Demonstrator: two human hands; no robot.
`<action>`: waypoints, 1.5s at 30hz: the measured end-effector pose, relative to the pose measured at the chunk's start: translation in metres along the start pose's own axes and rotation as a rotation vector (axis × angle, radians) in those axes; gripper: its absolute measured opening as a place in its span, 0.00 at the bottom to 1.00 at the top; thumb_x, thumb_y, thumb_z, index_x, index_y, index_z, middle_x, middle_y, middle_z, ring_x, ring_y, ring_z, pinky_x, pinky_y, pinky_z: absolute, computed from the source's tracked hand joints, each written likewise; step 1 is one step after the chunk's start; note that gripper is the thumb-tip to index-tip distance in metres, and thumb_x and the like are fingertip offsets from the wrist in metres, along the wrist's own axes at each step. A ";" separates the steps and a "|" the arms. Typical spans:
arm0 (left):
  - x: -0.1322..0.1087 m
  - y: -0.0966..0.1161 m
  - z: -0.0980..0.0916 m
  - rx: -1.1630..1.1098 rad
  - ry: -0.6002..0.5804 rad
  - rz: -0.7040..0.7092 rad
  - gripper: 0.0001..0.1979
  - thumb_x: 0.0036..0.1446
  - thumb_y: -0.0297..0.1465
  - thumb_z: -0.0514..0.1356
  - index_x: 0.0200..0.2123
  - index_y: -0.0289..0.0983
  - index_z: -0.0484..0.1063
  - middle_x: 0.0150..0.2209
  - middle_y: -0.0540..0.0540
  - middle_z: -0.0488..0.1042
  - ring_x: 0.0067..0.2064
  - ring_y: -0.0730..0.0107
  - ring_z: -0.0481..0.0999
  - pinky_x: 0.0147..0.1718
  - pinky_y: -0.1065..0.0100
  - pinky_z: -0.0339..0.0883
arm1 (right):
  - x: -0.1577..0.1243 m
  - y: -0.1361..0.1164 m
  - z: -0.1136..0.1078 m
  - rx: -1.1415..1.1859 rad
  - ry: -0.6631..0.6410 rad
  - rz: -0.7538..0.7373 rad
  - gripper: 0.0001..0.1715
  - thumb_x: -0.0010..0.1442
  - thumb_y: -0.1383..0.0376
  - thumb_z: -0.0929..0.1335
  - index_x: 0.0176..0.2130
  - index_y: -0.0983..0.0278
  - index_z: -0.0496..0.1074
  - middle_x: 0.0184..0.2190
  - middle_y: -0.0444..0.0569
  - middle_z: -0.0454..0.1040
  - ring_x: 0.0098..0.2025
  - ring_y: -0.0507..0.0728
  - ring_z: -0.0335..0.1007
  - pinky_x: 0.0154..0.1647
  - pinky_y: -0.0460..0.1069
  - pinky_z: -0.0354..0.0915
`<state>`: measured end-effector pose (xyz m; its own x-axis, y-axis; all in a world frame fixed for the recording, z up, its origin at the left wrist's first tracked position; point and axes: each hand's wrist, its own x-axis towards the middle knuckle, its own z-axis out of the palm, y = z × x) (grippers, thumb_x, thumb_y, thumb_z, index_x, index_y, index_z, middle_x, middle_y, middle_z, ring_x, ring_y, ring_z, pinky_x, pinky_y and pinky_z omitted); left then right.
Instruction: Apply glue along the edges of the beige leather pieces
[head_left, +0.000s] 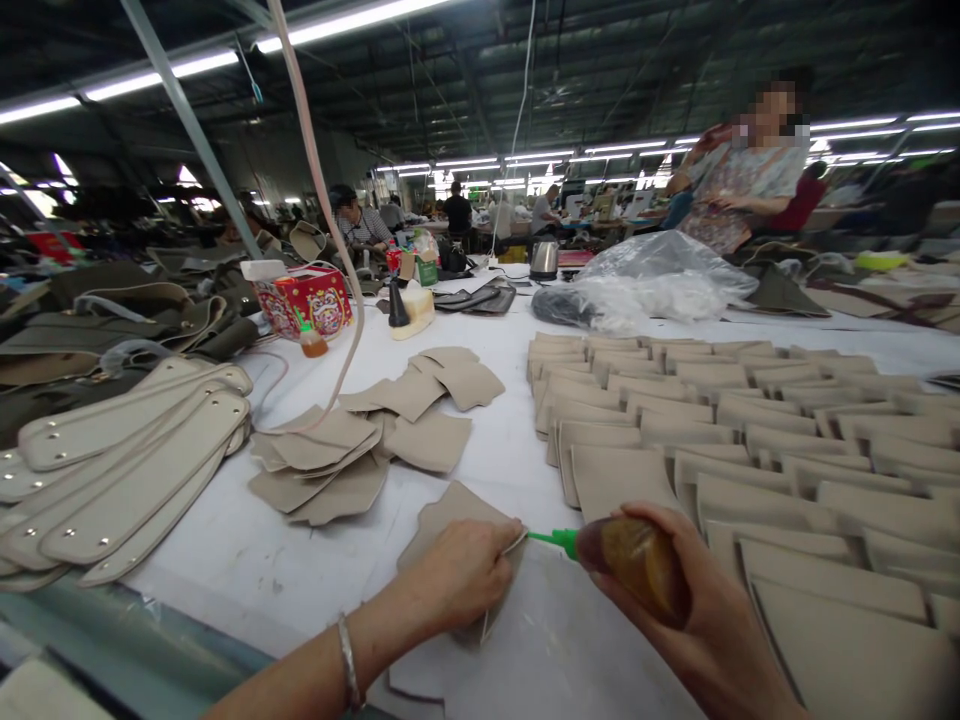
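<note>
My left hand (469, 575), a bracelet at its wrist, is closed on a beige leather piece (450, 508) over the white table (322, 575). Its fingertips press near the piece's right edge. In my right hand (705, 600) lies a squeeze bottle (637, 560) of amber liquid, probably glue, tipped sideways. The bottle's thin green nozzle (559, 538) points left and meets that edge beside my left fingertips. Part of another beige piece (420, 672) shows below my left wrist.
Loose beige pieces (330, 470) lie in a pile ahead. Rows of folded beige pieces (757, 480) cover the right side. Pale straps (142, 430) are stacked left. A hose (358, 300) hangs down by a red box (330, 300). A person (750, 190) stands across the table.
</note>
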<state>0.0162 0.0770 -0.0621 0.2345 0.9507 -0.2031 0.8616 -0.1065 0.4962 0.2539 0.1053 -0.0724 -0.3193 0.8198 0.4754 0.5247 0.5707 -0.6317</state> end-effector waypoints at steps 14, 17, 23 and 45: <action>-0.002 -0.001 0.000 0.022 -0.011 0.013 0.23 0.60 0.28 0.47 0.57 0.41 0.66 0.48 0.45 0.76 0.50 0.58 0.74 0.49 0.63 0.65 | -0.005 0.015 0.002 0.106 -0.039 0.197 0.28 0.59 0.50 0.70 0.52 0.58 0.61 0.44 0.48 0.71 0.41 0.61 0.72 0.41 0.52 0.68; -0.002 -0.002 0.001 0.018 -0.007 0.021 0.23 0.60 0.28 0.47 0.58 0.41 0.65 0.49 0.45 0.76 0.51 0.58 0.73 0.50 0.63 0.64 | -0.009 0.014 0.001 0.157 -0.155 0.198 0.27 0.59 0.51 0.70 0.53 0.57 0.60 0.43 0.47 0.72 0.42 0.60 0.72 0.42 0.51 0.68; -0.002 -0.006 0.004 0.012 0.001 0.020 0.24 0.61 0.28 0.47 0.59 0.42 0.64 0.51 0.45 0.75 0.53 0.58 0.72 0.51 0.63 0.64 | -0.012 0.011 0.003 0.189 -0.084 0.256 0.29 0.56 0.49 0.71 0.51 0.58 0.62 0.41 0.46 0.73 0.39 0.60 0.72 0.39 0.51 0.68; -0.008 -0.010 0.008 -0.054 0.072 0.079 0.22 0.63 0.27 0.47 0.59 0.40 0.64 0.59 0.45 0.68 0.59 0.59 0.68 0.59 0.61 0.60 | -0.037 -0.013 0.013 0.474 -0.098 0.382 0.29 0.50 0.52 0.73 0.49 0.58 0.66 0.43 0.47 0.74 0.43 0.63 0.72 0.41 0.50 0.66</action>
<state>0.0095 0.0683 -0.0718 0.2666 0.9585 -0.1013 0.8157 -0.1684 0.5533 0.2484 0.0685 -0.0898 -0.2606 0.9582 0.1180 0.2157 0.1769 -0.9603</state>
